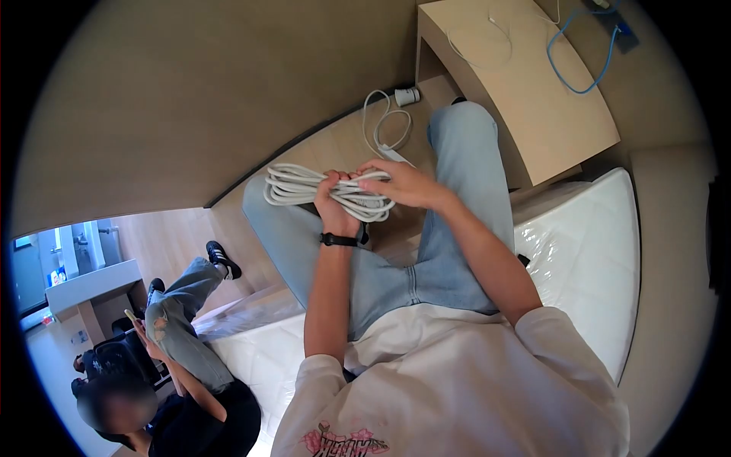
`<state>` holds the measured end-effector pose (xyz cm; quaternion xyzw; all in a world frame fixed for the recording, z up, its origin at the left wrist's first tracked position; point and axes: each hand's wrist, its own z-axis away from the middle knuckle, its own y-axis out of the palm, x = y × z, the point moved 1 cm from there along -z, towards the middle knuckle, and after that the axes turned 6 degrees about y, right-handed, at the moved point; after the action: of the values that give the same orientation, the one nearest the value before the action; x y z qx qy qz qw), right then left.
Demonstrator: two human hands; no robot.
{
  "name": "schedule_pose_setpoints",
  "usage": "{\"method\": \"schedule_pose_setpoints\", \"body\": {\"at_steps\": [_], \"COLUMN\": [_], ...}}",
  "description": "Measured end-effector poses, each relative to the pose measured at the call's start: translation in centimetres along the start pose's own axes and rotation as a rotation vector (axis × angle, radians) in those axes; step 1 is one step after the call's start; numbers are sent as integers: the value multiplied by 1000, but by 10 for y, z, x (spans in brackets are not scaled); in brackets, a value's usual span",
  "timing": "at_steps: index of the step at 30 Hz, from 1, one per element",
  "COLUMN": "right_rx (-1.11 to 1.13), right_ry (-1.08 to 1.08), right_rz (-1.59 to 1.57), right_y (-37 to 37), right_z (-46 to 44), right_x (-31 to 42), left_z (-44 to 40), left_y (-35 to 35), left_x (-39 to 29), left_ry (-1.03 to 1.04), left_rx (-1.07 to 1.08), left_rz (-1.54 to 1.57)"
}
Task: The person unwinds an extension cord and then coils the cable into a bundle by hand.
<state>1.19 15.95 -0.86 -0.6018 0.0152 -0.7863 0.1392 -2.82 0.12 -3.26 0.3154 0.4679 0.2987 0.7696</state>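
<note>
A coiled white cable [293, 185] lies bundled in long loops above my lap. My left hand [335, 206] is wrapped round the middle of the bundle, with a black band on its wrist. On the bundle's right part, my right hand [400, 185] has its fingers on the loops; whether they grip a strand or only press on it is hard to see. A loose length of white cable [373, 126] runs over the floor beyond my hands, with a white block [392, 154] on it near my right hand.
A small white cylindrical object [407, 97] stands by the wall. To the right, a light wooden desk [525, 84] carries thin cables, with a blue cable [582, 87] above. I sit on a plastic-covered mattress [586, 251]. At lower left another person [190, 411] sits holding a phone.
</note>
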Motion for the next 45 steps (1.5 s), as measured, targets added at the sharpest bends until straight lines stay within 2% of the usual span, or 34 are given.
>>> {"method": "schedule_pose_setpoints", "body": {"at_steps": [7,11,13,14,15,17,18,19,21,25,27,28,30,32,34,35,36,37,38,39,41,43,45], "right_rx": [-43,40,123,240,240,354,470,469,567,532,473,472,198,210,228,321,413,414,486,556,477,385,434], "right_ry": [17,6,-69,29,22,-82,-176,-176,9,14,226,224,-187,-157,-130,-119,-107,-108,-98,-84,-106,59,121], "right_rz": [136,103,-53,-72,-71,-43,-154,-158,-323,-317,-235,-235,-32,-51,-82,-150,-219,-227,-382,-539,-596,-726,-633], "right_y": [0,0,1,-2,-5,-5,3,8,12,12,8,13,21,18,16,14,14,15,15,17,18,17,13], "right_z": [1,3,0,1,4,12,9,11,12,12,18,17,16,17,19,20,19,16,15,16,18,13,8], "right_x": [-5,-5,-7,-10,-5,3,2,-1,-6,0,15,8,-1,-5,0,2,3,2,0,3,9,12,3], "left_z": [-3,3,2,2,3,6,6,8,7,6,6,5,6,5,2,2,5,7,9,10,13,18,19], "left_y": [-2,1,2,2,3,7,7,6,7,6,6,7,10,9,6,4,7,10,12,12,12,11,9], "left_x": [4,-1,-3,-4,-8,-17,-20,-23,-27,-28,-30,-30,-29,-26,-26,-26,-26,-26,-26,-25,-21,-12,0], "left_ry": [38,-1,4,6,11,-47,-52,-55,-40,-24,-29,-35,-34,-33,-54,-53,-100,-148,-242,-247,-353,-395,-548], "left_rx": [-80,-73,-6,6,11,182,175,173,263,258,238,221,195,164,263,257,332,408,444,436,590,566,606], "left_rz": [-53,-15,22,40,38,199,235,232,251,298,288,284,244,202,240,232,284,337,454,450,417,367,-55]}}
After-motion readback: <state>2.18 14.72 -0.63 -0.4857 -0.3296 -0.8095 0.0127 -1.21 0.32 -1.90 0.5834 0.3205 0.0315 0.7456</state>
